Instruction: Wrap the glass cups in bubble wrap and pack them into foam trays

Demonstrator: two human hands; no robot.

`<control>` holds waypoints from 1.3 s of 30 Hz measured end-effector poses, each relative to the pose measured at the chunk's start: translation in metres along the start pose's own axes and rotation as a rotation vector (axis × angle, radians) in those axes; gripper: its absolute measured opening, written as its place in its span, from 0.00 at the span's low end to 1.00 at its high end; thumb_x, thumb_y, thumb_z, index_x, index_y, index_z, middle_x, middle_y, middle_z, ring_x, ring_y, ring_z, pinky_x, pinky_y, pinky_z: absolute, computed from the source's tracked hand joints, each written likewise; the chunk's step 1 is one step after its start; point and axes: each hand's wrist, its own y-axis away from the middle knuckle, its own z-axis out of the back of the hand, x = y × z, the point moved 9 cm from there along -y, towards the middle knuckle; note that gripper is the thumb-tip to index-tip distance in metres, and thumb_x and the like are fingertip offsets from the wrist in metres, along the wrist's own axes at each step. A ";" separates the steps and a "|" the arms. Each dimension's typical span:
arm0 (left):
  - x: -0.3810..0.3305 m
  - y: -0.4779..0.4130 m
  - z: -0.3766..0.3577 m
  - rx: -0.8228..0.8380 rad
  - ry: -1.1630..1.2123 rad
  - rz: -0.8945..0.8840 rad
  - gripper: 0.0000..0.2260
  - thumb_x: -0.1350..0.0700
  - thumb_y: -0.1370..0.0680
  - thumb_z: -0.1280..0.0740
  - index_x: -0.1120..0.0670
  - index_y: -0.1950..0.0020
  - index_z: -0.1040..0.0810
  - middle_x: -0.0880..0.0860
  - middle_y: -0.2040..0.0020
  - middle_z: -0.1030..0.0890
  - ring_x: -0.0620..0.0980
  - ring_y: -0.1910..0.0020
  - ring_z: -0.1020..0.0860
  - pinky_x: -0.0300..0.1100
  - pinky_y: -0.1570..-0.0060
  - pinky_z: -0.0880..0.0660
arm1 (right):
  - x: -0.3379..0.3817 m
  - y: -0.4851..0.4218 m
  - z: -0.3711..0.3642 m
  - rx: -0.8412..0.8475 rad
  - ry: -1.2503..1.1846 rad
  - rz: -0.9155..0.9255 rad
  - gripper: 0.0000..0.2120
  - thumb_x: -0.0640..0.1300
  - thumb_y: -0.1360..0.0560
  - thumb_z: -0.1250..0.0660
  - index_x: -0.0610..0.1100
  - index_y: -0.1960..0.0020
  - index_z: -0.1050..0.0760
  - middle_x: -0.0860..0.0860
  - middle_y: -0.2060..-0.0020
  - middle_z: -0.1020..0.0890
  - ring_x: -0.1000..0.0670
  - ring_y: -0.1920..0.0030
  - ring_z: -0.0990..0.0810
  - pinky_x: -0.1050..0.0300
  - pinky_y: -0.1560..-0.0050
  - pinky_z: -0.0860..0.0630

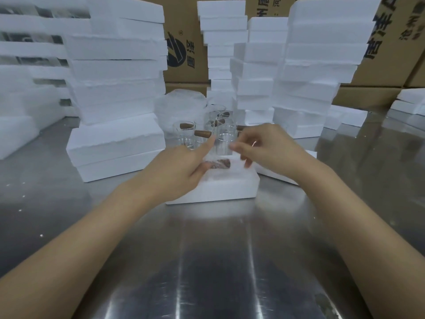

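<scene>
In the head view, a foam tray (213,189) lay on the steel table (207,261), near the person; a wrapped cup (218,164), its brown handle showing through the bubble wrap, lay in the tray's far part. The left hand (184,166) hovered at the tray's left side, forefinger pointing far and the other fingers loosely curled by the wrap; whether they touched it could not be told. The right hand (259,146) hung over the tray's right side, fingertips drawn together as if pinching a film edge; blur hid whether anything was held.

Just beyond the tray stood a cluster of bare cups (207,132) with wooden handles, and behind them a roll of bubble wrap (181,107); foam stacks (119,72) rose left and right, with cartons (184,47) farthest back.

By this showing, one cup was wrapped and seated; the bare cups remained to be wrapped and packed, so most of the work seemed left. The tray's recesses were hard to make out, white on white; the count of cups was uncertain, glass overlapping glass.
</scene>
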 end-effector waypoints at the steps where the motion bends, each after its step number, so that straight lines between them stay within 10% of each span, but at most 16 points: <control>1: 0.000 0.000 0.000 -0.004 -0.022 0.003 0.26 0.50 0.17 0.48 0.48 0.21 0.54 0.55 0.63 0.23 0.58 0.61 0.26 0.49 0.58 0.27 | -0.005 -0.002 0.011 -0.082 0.082 -0.009 0.09 0.51 0.26 0.31 0.49 0.62 0.22 0.55 0.67 0.19 0.54 0.62 0.18 0.56 0.57 0.24; 6: -0.002 -0.002 -0.003 -0.033 -0.053 -0.019 0.25 0.50 0.17 0.49 0.49 0.21 0.53 0.50 0.69 0.31 0.56 0.65 0.29 0.47 0.63 0.32 | -0.055 -0.002 0.005 0.087 0.528 -0.213 0.12 0.48 0.26 0.32 0.51 0.43 0.24 0.53 0.45 0.23 0.48 0.42 0.25 0.54 0.48 0.29; 12: 0.008 -0.001 -0.001 -0.004 0.201 0.034 0.32 0.38 0.25 0.34 0.43 0.24 0.38 0.44 0.46 0.22 0.43 0.48 0.27 0.39 0.51 0.33 | -0.053 -0.002 0.010 0.028 0.460 -0.174 0.09 0.46 0.28 0.33 0.51 0.48 0.22 0.54 0.53 0.20 0.51 0.54 0.27 0.57 0.57 0.33; 16: 0.006 -0.003 0.011 -0.110 0.204 0.019 0.24 0.47 0.22 0.33 0.46 0.27 0.32 0.42 0.61 0.24 0.45 0.59 0.26 0.39 0.57 0.30 | -0.013 0.002 0.048 -0.328 0.094 0.038 0.06 0.46 0.31 0.33 0.53 0.55 0.23 0.60 0.62 0.22 0.52 0.60 0.25 0.56 0.60 0.29; 22: -0.016 -0.002 0.003 -0.213 0.235 0.044 0.23 0.49 0.20 0.39 0.55 0.26 0.35 0.57 0.49 0.19 0.59 0.47 0.23 0.48 0.49 0.29 | 0.008 0.022 0.083 -0.665 -0.540 0.247 0.11 0.41 0.28 0.30 0.53 0.52 0.28 0.58 0.56 0.19 0.57 0.56 0.21 0.63 0.56 0.27; 30: 0.023 0.007 0.020 -0.455 0.981 0.327 0.53 0.30 0.36 0.34 0.48 0.23 0.60 0.38 0.31 0.44 0.30 0.37 0.35 0.31 0.40 0.33 | -0.012 -0.004 0.035 -0.263 -1.271 -0.022 0.13 0.39 0.28 0.31 0.40 0.44 0.26 0.51 0.56 0.15 0.54 0.55 0.17 0.66 0.56 0.23; 34: 0.051 0.003 0.029 -0.477 1.123 0.339 0.50 0.39 0.38 0.28 0.46 0.23 0.52 0.38 0.36 0.35 0.26 0.47 0.28 0.21 0.60 0.28 | -0.013 -0.004 0.011 0.004 -1.199 -0.133 0.15 0.37 0.32 0.29 0.38 0.45 0.23 0.46 0.50 0.16 0.47 0.49 0.17 0.64 0.56 0.22; 39: 0.068 0.003 0.025 -0.298 1.024 0.297 0.50 0.39 0.42 0.24 0.39 0.25 0.46 0.32 0.42 0.34 0.23 0.52 0.26 0.20 0.63 0.30 | -0.043 -0.006 0.027 -0.079 -1.406 -0.265 0.19 0.48 0.30 0.33 0.44 0.40 0.26 0.46 0.50 0.17 0.42 0.50 0.18 0.52 0.50 0.22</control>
